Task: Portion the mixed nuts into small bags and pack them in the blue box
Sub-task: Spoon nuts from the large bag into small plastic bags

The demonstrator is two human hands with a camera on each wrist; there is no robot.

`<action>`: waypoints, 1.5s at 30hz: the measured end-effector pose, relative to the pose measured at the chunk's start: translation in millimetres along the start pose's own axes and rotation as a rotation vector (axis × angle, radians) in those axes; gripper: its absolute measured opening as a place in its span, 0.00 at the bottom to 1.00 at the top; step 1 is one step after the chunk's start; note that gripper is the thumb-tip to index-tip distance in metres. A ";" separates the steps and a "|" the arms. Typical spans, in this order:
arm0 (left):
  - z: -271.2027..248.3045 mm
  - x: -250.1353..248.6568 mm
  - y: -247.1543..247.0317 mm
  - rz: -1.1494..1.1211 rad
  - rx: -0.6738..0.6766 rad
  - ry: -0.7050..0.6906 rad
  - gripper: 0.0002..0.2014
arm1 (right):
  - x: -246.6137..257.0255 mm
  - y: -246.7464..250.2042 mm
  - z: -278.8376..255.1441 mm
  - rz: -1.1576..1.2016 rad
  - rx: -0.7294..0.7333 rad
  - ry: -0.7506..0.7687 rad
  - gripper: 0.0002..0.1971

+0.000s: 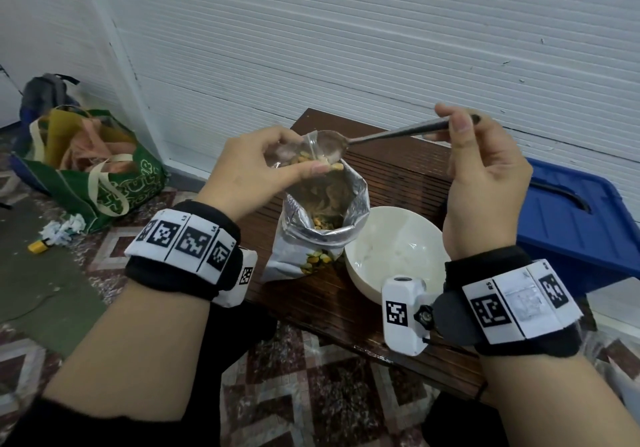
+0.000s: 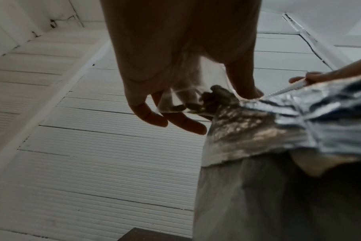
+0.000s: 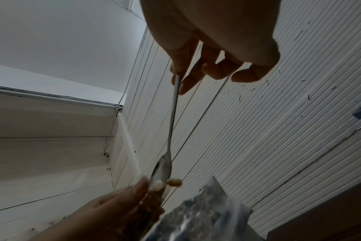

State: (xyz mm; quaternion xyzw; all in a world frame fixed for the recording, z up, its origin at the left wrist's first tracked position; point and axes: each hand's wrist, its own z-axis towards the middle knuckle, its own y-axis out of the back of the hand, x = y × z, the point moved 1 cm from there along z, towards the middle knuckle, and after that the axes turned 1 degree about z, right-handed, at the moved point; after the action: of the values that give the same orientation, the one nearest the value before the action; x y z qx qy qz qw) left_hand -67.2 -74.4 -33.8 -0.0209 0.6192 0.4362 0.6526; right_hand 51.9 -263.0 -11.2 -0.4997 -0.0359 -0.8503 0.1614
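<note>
Nearest the camera, at six o'clock, both wrists are banded. The blue box (image 1: 568,225) waits at three o'clock. The foil nut pouch (image 1: 318,218) stands at centre. Above it, a limp, slippery small bag (image 1: 304,156) is pinched at its rim by the left hand (image 1: 256,169); firm rim holding is judged necessary. The spoon (image 1: 381,135) handle is pinched by the right hand (image 1: 485,169).

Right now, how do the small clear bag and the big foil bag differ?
The clear bag is held up by the left hand; the foil bag stands on the table. The clear bag is see-through and much smaller; the foil bag is silver inside with a printed front. The spoon, held by the right hand, tips nuts at the clear bag's mouth, above the foil bag. Both are open and hold nuts.
</note>
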 end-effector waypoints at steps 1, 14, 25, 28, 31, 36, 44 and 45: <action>0.0 2.4 1.6 -0.019 -0.009 0.013 0.16 | 0.0 1.7 0.8 -0.004 -0.030 0.008 0.08; -3.0 3.7 7.5 -0.092 0.076 -0.038 0.16 | -11.3 -5.7 -8.8 -0.358 0.112 0.187 0.07; -2.9 6.8 4.7 -0.007 0.104 0.015 0.20 | -41.3 -28.7 -42.5 -0.868 0.459 0.362 0.11; -3.1 6.4 5.0 -0.009 0.107 0.024 0.19 | -37.8 -26.1 -37.9 -0.809 0.432 0.262 0.11; -3.9 7.7 4.8 -0.006 0.110 0.034 0.20 | -33.2 -23.5 -32.5 -0.725 0.391 0.138 0.11; -4.8 5.0 3.4 -0.016 0.110 0.039 0.21 | -30.7 -21.7 -26.8 -0.599 0.286 -0.043 0.13; -6.7 3.7 7.1 -0.004 0.109 0.019 0.20 | -32.9 -5.2 -9.1 -0.460 0.009 -0.220 0.14; -6.5 3.9 8.1 0.003 0.106 0.022 0.20 | -32.9 -2.5 -6.2 -0.455 -0.012 -0.224 0.15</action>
State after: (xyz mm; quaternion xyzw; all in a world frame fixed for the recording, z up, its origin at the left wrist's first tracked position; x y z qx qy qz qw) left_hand -77.7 -70.9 -34.4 0.0098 0.6485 0.4038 0.6452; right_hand 60.7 -254.2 -42.4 -0.5709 -0.1600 -0.8041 -0.0421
